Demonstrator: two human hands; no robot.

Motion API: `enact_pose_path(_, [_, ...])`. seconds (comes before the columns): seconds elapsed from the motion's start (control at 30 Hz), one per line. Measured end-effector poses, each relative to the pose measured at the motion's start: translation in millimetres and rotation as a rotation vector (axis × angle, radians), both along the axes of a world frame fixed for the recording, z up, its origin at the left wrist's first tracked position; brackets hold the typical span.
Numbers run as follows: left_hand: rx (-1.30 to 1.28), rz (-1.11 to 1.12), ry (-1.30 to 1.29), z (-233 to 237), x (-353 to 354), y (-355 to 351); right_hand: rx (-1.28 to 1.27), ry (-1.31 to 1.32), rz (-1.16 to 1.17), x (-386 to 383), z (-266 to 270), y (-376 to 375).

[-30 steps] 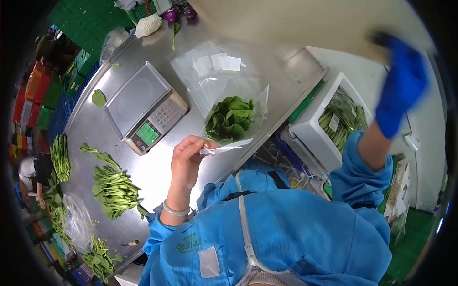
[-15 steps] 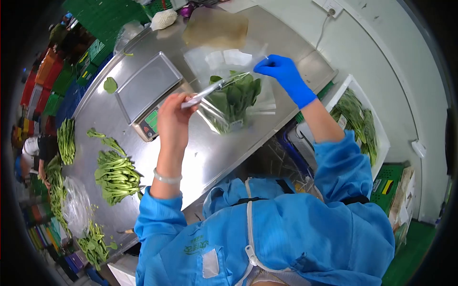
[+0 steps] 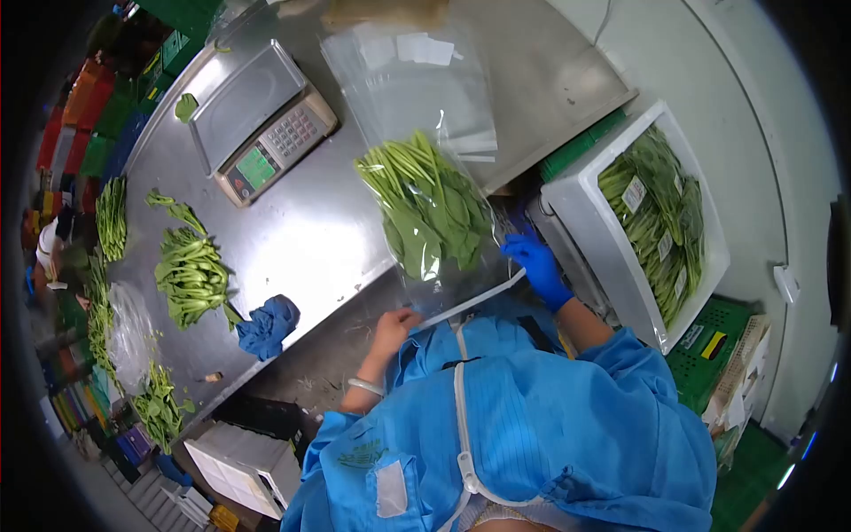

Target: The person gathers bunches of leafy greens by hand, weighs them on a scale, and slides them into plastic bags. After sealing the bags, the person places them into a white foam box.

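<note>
A clear plastic bag (image 3: 456,285) holding leafy greens (image 3: 434,208) hangs partly over the table's front edge, its lower edge close to my jacket. The stems point away from me and the leaves lie toward me. My left hand (image 3: 396,330), bare with a white bracelet at the wrist, is closed on the bag's near left corner. In a blue glove, my right hand (image 3: 536,266) pinches the bag's near right corner. Beyond the greens, flat clear bags (image 3: 421,89) with white labels lie on the table.
A digital scale (image 3: 275,142) stands on the metal table (image 3: 310,239). Loose greens (image 3: 191,275) and a crumpled blue glove (image 3: 268,327) lie at the left. On the right, a white foam box (image 3: 612,239) contains labelled bagged greens. Another person is partly visible at far left.
The bagged greens have been turned round and drawn toward me, with both hands now low near my body. A crumpled blue glove now shows on the table.
</note>
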State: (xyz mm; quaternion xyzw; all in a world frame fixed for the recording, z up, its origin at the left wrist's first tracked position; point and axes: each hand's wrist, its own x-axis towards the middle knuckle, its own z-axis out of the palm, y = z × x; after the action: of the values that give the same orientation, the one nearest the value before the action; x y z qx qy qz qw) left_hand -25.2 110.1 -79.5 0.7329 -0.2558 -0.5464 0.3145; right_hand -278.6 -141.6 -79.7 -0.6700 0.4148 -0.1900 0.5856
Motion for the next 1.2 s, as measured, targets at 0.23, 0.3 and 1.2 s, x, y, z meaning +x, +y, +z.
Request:
enact_pose_path(0.23, [0.010, 0.507, 0.493, 5, -11, -16, 0.224, 0.140, 0.091, -1, 17, 4])
enact_pose_path(0.3, [0.048, 0.436, 0.366, 8, -20, -23, 0.350, 0.148, 0.144, -9, 13, 4])
enact_pose_path(1.2, [-0.036, 0.765, 0.643, 46, -22, -27, -0.860, 0.066, 0.840, 132, 44, 113])
